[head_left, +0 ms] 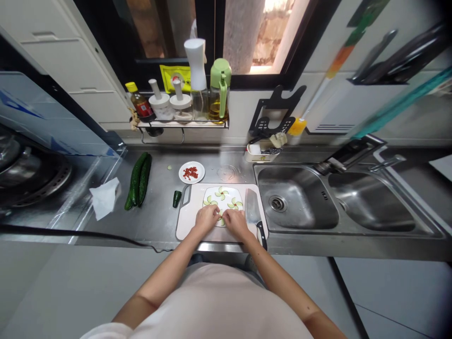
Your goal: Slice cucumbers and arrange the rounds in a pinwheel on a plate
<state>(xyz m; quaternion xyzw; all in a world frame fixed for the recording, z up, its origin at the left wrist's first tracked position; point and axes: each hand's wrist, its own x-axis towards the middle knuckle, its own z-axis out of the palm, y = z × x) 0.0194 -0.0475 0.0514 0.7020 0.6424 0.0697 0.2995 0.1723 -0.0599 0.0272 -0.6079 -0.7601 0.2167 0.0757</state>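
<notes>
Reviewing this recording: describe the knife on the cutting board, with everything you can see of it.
The knife has a broad, grey, metal-looking blade and a black handle with small pale spots that look like rivets. It lies flat along the right side of the cutting board, between the white plate and the sink. The handle points towards the person and reaches past the board's near edge. The right hand is close by but is not gripping it.
</notes>
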